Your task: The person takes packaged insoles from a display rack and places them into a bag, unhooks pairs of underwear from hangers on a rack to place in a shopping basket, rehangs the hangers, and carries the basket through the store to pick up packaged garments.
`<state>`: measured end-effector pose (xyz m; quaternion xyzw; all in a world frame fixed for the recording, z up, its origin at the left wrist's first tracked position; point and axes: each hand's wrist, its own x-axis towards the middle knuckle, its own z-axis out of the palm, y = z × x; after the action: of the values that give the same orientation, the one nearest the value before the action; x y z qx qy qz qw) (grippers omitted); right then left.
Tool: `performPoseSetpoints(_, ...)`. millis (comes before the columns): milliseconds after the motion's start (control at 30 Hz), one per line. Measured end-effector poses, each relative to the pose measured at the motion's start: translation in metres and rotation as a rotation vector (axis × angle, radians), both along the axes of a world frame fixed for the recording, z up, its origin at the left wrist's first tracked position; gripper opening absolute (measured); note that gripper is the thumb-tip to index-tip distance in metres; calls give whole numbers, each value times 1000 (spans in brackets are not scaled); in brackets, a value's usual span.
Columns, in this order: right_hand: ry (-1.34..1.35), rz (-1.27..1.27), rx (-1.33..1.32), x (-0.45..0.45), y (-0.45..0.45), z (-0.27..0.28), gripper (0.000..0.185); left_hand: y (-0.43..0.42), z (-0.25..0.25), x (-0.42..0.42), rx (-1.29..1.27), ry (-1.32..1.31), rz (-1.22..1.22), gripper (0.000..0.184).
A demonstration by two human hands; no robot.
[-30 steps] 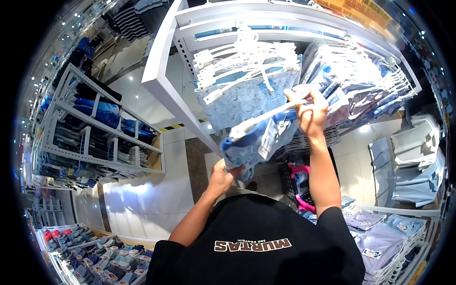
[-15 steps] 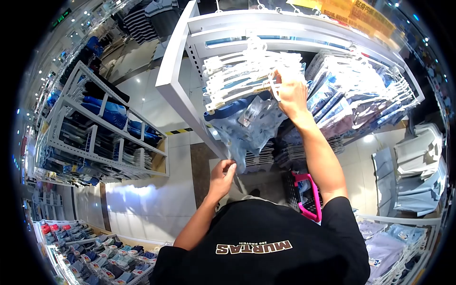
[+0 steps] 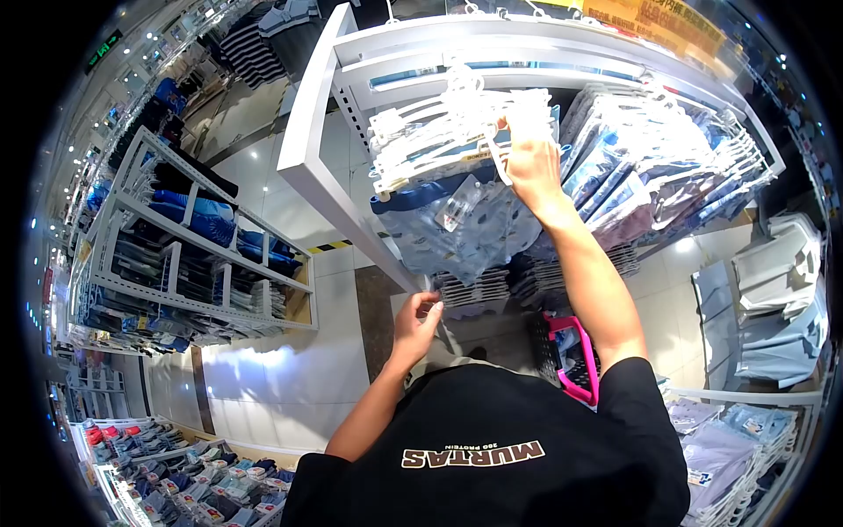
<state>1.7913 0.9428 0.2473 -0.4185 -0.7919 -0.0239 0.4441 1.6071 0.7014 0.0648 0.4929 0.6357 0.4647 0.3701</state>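
Light-blue patterned boxer shorts (image 3: 474, 233) with a dark blue waistband hang at the front of a row of white plastic hangers (image 3: 430, 132). A clear tag (image 3: 458, 204) is fixed near the waistband. My right hand (image 3: 531, 162) is closed around a white hanger at the right end of this row, and part of its fingers is lost in glare. Just below the lower left corner of the shorts is my left hand (image 3: 414, 329). Its fingers are loosely curled, with a small gap between thumb and forefinger, and no cloth shows in them.
A white metal rack frame (image 3: 307, 149) surrounds the hangers. More hanging garments (image 3: 632, 167) fill its right side. A black basket with a pink handle (image 3: 575, 360) stands by my legs. Shelving (image 3: 198, 237) is on the left, folded goods (image 3: 193, 483) lower left, grey garments (image 3: 777, 307) at right.
The hem of the shorts has slipped from my left hand, and the shorts now hang spread out flat. My right hand stays on the hanger.
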Motion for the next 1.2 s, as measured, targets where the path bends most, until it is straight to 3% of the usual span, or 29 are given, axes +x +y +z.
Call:
performPoseSetpoints(200,65,75,39,5,-8,-8,42,0,6,-3,-130,-38,6,28)
performPoseSetpoints(433,332,69,133,25,-43,-22,47,11,-9,-23,23,53,176,39)
performPoseSetpoints(567,452,44,-22,38,-62,-43,36,23,-1,-29,180,123,264,53)
performPoseSetpoints(600,535,70,-147,40,-66,-53,34,29,13,-23,284,257,303,57)
performPoseSetpoints(700,688,96,-404,40,-82,-83,27,49,23,-7,372,108,348,48)
performPoseSetpoints(800,617,62,-466,44,-95,-119,26,54,34,-10,21,-75,157,34)
performPoseSetpoints(900,651,60,-566,48,-114,-132,22,49,28,3,227,-201,92,23)
performPoseSetpoints(933,632,50,-626,51,-119,-133,21,47,24,3,257,-90,84,20)
performPoseSetpoints(1033,606,71,-707,55,-134,-145,18,47,25,7,233,-180,107,21)
performPoseSetpoints(1133,696,159,-829,49,-156,-158,17,43,9,0,130,-75,201,21)
performPoseSetpoints(1200,676,213,-939,38,-172,-149,16,35,2,4,40,-96,208,31)
